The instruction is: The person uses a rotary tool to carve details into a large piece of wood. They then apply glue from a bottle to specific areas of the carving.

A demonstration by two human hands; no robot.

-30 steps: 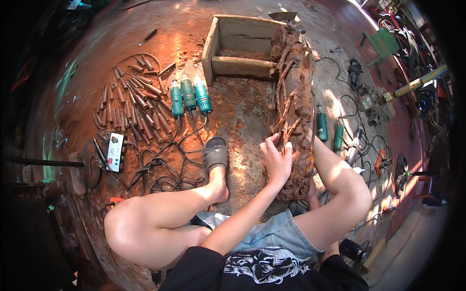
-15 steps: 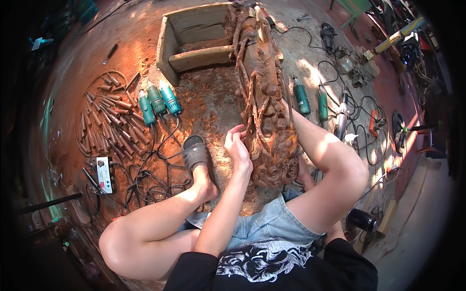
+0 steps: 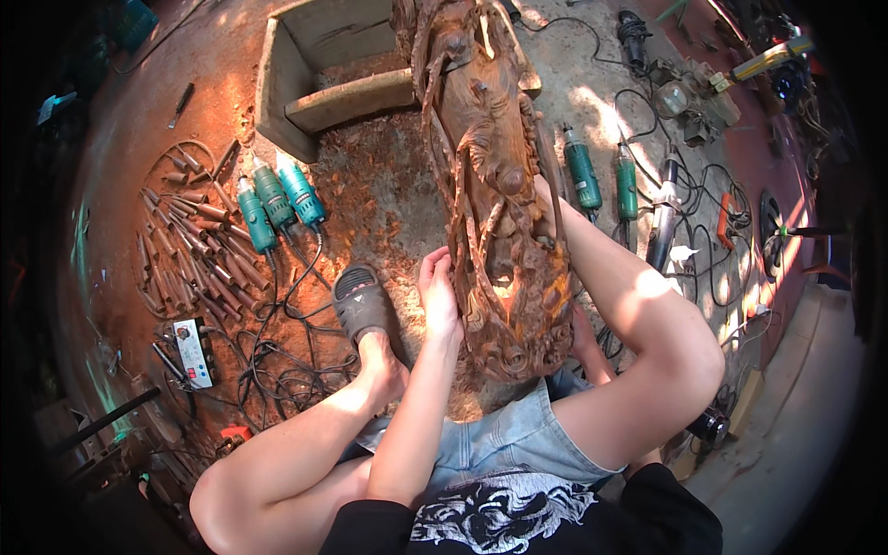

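Between my knees stands a long brown wood carving (image 3: pixel 504 166), deeply cut with twisting branch-like strands and knotted shapes. Its near end is close to my shorts, while the far end rests by a wooden frame. My left hand (image 3: pixel 438 291) lies along the carving's left side, fingers bent and pressed to it; the thumb is hidden. Low on the right side, my right hand (image 3: pixel 585 335) is mostly covered by the carving and my leg, so its fingers do not show.
The open wooden frame (image 3: pixel 347 111) stands at the far left of the carving. Green rotary tools (image 3: pixel 301 192) lie on both sides. Further left are a pile of chisels (image 3: pixel 199 240), a white control box (image 3: pixel 192 353) and tangled black cables (image 3: pixel 282 370). A sandal (image 3: pixel 363 305) is on my left foot.
The near end of the carving has come closer to me and looks larger. My left hand stays at its side, a little lower along it. The view has shifted slightly.
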